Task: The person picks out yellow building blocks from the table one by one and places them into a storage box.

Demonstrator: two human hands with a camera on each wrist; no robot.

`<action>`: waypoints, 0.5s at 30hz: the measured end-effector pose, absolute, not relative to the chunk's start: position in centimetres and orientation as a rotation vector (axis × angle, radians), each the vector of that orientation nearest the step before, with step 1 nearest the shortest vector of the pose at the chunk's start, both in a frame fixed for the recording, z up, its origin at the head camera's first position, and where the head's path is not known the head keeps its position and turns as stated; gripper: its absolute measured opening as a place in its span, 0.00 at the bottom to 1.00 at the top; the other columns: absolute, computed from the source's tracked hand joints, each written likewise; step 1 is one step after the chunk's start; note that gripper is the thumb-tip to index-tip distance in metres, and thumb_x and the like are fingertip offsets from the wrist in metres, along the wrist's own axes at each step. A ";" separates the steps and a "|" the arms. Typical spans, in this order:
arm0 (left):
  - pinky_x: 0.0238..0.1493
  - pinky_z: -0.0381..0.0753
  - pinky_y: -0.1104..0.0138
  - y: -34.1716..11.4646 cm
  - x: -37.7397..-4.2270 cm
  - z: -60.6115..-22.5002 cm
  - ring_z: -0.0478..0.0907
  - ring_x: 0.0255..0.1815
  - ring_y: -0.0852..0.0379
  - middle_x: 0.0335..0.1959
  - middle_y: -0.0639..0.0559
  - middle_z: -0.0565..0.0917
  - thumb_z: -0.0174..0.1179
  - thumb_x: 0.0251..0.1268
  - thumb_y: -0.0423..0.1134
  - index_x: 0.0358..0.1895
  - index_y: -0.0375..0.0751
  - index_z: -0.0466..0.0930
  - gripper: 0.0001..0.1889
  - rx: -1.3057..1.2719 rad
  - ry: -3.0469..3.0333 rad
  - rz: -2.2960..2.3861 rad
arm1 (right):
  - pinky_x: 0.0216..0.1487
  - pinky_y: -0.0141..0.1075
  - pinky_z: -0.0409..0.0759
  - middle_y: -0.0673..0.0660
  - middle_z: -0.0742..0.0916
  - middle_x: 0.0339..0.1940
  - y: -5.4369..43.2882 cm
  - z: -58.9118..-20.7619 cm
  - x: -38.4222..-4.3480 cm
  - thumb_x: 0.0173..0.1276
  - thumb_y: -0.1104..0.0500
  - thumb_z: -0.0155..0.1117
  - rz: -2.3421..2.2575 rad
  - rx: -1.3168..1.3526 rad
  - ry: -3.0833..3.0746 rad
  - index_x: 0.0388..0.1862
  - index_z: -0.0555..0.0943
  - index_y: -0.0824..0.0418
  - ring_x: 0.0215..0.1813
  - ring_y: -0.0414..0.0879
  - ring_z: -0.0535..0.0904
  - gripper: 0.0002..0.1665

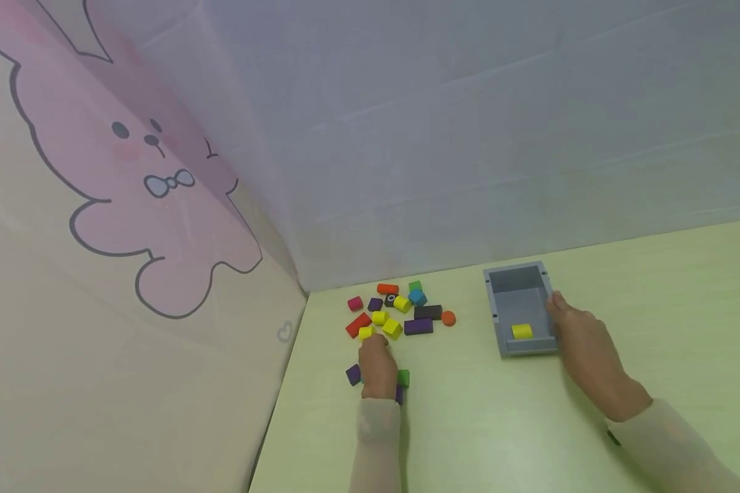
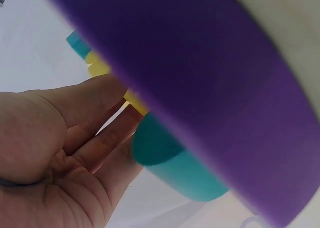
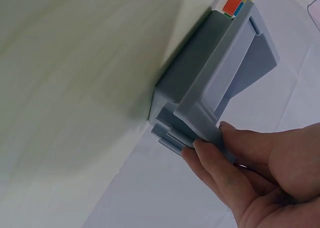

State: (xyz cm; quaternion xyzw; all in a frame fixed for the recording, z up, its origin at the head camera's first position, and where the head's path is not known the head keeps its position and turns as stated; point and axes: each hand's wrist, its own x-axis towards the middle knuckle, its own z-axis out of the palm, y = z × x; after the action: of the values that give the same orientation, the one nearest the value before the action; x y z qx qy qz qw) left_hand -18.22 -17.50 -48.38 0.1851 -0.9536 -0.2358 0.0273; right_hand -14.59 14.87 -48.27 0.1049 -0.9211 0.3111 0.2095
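Note:
My left hand (image 1: 379, 366) reaches into the scattered blocks with fingertips at a yellow cylinder block (image 1: 366, 333). In the left wrist view, thumb and fingers pinch a yellow block (image 2: 136, 102); a purple block (image 2: 200, 87) and a teal cylinder block (image 2: 180, 163) partly block the sight of the fingertips. My right hand (image 1: 588, 356) holds the right side wall of a grey plastic tray (image 1: 523, 308), thumb on its rim. Inside the tray lies one yellow cylinder block (image 1: 521, 332). The right wrist view shows the fingers curled round the tray's wall (image 3: 205, 123).
Behind the left hand lie several blocks, among them a red block (image 1: 358, 325), a purple block (image 1: 418, 326), a black block (image 1: 428, 312) and an orange disc (image 1: 448, 318). A green block (image 1: 403, 378) sits beside the left wrist. Fabric walls (image 1: 407, 171) border the table (image 1: 469, 424).

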 end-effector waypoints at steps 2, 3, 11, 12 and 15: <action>0.49 0.89 0.53 -17.4 -18.0 -48.3 0.85 0.39 0.46 0.48 0.36 0.89 0.55 0.76 0.22 0.52 0.29 0.87 0.12 0.567 -2.929 -0.739 | 0.29 0.61 0.85 0.82 0.80 0.60 14.9 -48.3 -14.5 0.59 0.81 0.69 0.866 0.290 -2.561 0.58 0.78 0.85 0.38 0.80 0.84 0.26; 0.50 0.89 0.52 -17.4 -18.0 -48.2 0.85 0.40 0.46 0.48 0.36 0.89 0.55 0.76 0.22 0.52 0.29 0.87 0.12 0.568 -2.923 -0.745 | 0.30 0.61 0.85 0.82 0.80 0.60 14.8 -48.2 -14.5 0.58 0.81 0.69 0.865 0.289 -2.560 0.58 0.78 0.85 0.39 0.80 0.84 0.26; 0.54 0.88 0.50 -16.6 -18.0 -47.4 0.87 0.48 0.41 0.50 0.36 0.89 0.57 0.73 0.20 0.52 0.30 0.88 0.13 0.503 -2.903 -0.701 | 0.31 0.62 0.85 0.82 0.81 0.59 14.8 -48.2 -14.5 0.58 0.82 0.68 0.853 0.291 -2.552 0.57 0.79 0.85 0.40 0.80 0.84 0.26; 0.55 0.88 0.50 -16.5 -18.0 -47.3 0.87 0.49 0.41 0.49 0.36 0.89 0.58 0.73 0.20 0.52 0.30 0.88 0.13 0.491 -2.903 -0.690 | 0.31 0.62 0.85 0.82 0.80 0.60 14.8 -48.2 -14.5 0.58 0.81 0.68 0.855 0.291 -2.556 0.57 0.79 0.85 0.40 0.80 0.84 0.26; 0.56 0.87 0.51 -16.1 -18.0 -47.0 0.86 0.49 0.41 0.49 0.37 0.89 0.59 0.71 0.20 0.52 0.29 0.88 0.12 0.450 -2.900 -0.678 | 0.31 0.61 0.85 0.82 0.80 0.60 14.9 -48.2 -14.5 0.58 0.81 0.69 0.861 0.292 -2.564 0.58 0.78 0.85 0.40 0.80 0.84 0.26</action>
State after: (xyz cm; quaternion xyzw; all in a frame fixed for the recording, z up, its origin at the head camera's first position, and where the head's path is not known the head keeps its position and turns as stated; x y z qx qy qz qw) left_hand -17.95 -16.10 -46.99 0.1491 -0.9608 -0.2246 0.0647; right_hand -14.50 14.85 -48.21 0.1050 -0.9216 0.3095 0.2093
